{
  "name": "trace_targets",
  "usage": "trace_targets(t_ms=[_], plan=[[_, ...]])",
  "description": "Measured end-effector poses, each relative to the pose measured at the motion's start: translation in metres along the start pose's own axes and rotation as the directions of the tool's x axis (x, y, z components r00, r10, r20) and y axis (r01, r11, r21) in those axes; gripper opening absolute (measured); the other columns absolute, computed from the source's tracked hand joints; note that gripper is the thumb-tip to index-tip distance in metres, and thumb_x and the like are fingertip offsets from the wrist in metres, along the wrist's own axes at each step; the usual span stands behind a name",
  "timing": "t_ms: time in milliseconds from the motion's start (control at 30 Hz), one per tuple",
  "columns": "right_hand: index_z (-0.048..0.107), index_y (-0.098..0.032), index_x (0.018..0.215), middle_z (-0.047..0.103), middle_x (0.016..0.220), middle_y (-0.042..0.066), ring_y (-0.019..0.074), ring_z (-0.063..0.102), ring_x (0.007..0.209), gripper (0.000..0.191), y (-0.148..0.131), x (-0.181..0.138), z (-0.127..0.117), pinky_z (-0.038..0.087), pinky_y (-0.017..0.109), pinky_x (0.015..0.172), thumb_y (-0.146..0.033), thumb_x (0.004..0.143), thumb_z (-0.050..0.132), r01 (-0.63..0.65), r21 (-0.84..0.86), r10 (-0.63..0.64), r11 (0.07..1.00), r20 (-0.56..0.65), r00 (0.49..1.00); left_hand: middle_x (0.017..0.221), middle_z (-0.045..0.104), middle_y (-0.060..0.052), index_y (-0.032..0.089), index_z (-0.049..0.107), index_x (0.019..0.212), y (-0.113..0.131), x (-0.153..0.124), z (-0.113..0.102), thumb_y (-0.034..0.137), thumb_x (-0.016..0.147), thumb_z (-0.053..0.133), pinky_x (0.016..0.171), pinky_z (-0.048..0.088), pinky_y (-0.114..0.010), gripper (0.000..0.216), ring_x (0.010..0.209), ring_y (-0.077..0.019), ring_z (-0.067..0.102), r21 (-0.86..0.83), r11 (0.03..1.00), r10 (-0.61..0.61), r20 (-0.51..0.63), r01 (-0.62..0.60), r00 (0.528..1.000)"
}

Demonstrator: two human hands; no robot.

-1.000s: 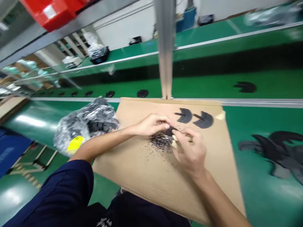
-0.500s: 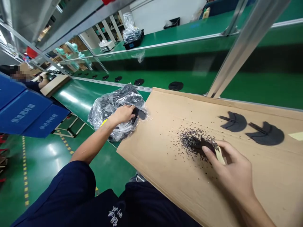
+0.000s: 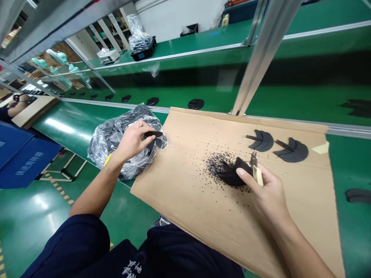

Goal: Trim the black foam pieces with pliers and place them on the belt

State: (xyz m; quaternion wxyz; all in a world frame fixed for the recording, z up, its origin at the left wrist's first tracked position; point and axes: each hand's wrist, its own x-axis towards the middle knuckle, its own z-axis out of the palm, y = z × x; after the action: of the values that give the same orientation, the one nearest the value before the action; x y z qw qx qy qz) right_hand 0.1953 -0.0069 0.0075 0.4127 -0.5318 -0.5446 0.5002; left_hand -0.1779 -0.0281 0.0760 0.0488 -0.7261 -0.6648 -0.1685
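My left hand (image 3: 131,141) pinches a flat black plastic piece (image 3: 153,134) over the near edge of a clear plastic bag (image 3: 101,141), which is full of black parts. My right hand (image 3: 271,193) grips side cutters (image 3: 256,172) with cream handles, jaws pointing up and away. The same hand also pinches a curved black plastic part (image 3: 234,175) under the thumb. That part is over a scatter of small black scraps (image 3: 214,164) on a sheet of brown cardboard (image 3: 179,193). Two black fan-shaped parts with stems, a left one (image 3: 261,140) and a right one (image 3: 292,150), lie beyond my right hand.
Several black round parts (image 3: 196,104) sit in a row on the green belt behind the cardboard. A metal post (image 3: 255,58) rises at the cardboard's back edge. Blue crates (image 3: 23,158) stand at left, near a co-worker's arm (image 3: 19,106). Another black part (image 3: 358,195) lies at far right.
My left hand has drawn back from the bag, lifting a black piece. My right hand still holds the cutters and curved part, now turned to show more clearly. The view has shifted right.
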Motion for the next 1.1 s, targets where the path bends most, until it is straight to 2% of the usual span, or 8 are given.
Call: trace_targets(t_ms=[100,233,333,433,533,700,933,1100], plan=[[0.068,-0.022,0.085,0.065,0.08,0.0,0.0173,0.058,0.073,0.037,0.006,-0.001,0.003,0.049,0.031,0.069,-0.054,0.071,0.082,-0.073,0.183,0.064,0.98,0.055,0.996,0.073,0.052,0.001,0.023,0.077,0.097,0.041,-0.005,0.012,0.016,0.088,0.067,0.062,0.042,-0.024,0.015,0.068,-0.012,0.05,-0.178,0.936,0.234,-0.335,-0.305,0.913],[0.071,-0.022,0.095,0.074,0.094,0.004,0.0207,0.066,0.083,0.043,0.011,-0.004,0.008,0.056,0.034,0.076,-0.053,0.069,0.084,-0.202,0.335,0.159,0.92,0.152,0.975,0.069,0.055,0.003,0.025,0.075,0.108,0.1,-0.006,0.047,0.011,0.092,0.061,0.058,0.041,-0.022,0.025,0.062,-0.0084,0.05,-0.414,0.754,0.361,-0.388,-0.51,0.848],[0.072,-0.021,0.101,0.075,0.096,0.005,0.0231,0.069,0.087,0.047,0.011,-0.006,0.009,0.058,0.037,0.078,-0.054,0.07,0.084,-0.215,0.344,0.161,0.914,0.18,0.97,0.083,0.066,-0.003,0.02,0.071,0.119,0.132,-0.006,0.073,0.024,0.101,0.05,0.066,0.048,-0.026,0.028,0.074,-0.0123,0.059,-0.655,0.595,0.37,-0.292,-0.466,0.882],[0.072,-0.022,0.107,0.075,0.1,0.005,0.0242,0.07,0.094,0.048,0.009,-0.008,0.008,0.058,0.038,0.085,-0.054,0.073,0.082,-0.183,0.335,0.128,0.924,0.178,0.976,0.084,0.068,-0.005,0.017,0.071,0.104,0.148,-0.008,0.092,0.039,0.103,0.05,0.069,0.051,-0.028,0.03,0.077,-0.0141,0.06,-0.792,0.505,0.289,-0.22,-0.344,0.932],[0.071,-0.021,0.103,0.075,0.099,0.005,0.0227,0.068,0.091,0.044,0.008,-0.008,0.007,0.057,0.036,0.083,-0.053,0.075,0.081,-0.15,0.281,0.103,0.948,0.176,0.979,0.085,0.068,-0.003,0.017,0.068,0.092,0.151,-0.012,0.104,0.034,0.095,0.067,0.07,0.053,-0.025,0.017,0.077,-0.0118,0.062,-0.818,0.528,0.174,-0.158,-0.228,0.972],[0.069,-0.02,0.098,0.071,0.094,0.003,0.0201,0.064,0.085,0.037,0.006,-0.008,0.006,0.054,0.033,0.078,-0.051,0.079,0.078,-0.069,0.172,0.043,0.983,0.146,0.988,0.116,0.072,-0.008,0.018,0.061,0.127,0.151,-0.021,0.111,0.027,0.09,0.074,0.081,0.06,-0.023,0.04,0.097,-0.013,0.072,-0.881,0.458,0.047,-0.114,-0.123,0.992],[0.067,-0.021,0.094,0.065,0.084,0.001,0.0177,0.058,0.076,0.035,0.008,-0.011,0.012,0.049,0.03,0.07,-0.052,0.08,0.077,-0.097,0.137,0.067,0.986,0.205,0.976,0.11,0.076,-0.006,0.019,0.068,0.118,0.155,-0.019,0.112,0.027,0.09,0.074,0.08,0.061,-0.024,0.029,0.094,-0.0142,0.073,-0.786,0.59,0.111,-0.146,-0.183,0.983],[0.066,-0.022,0.098,0.068,0.09,0.003,0.0198,0.061,0.082,0.038,0.007,-0.013,0.015,0.052,0.032,0.075,-0.055,0.083,0.074,-0.073,0.128,0.043,0.989,0.222,0.974,0.12,0.073,-0.008,0.019,0.063,0.127,0.153,-0.022,0.115,0.027,0.093,0.069,0.092,0.058,-0.028,0.035,0.108,-0.0174,0.071,-0.816,0.566,0.119,-0.062,-0.119,0.991]])
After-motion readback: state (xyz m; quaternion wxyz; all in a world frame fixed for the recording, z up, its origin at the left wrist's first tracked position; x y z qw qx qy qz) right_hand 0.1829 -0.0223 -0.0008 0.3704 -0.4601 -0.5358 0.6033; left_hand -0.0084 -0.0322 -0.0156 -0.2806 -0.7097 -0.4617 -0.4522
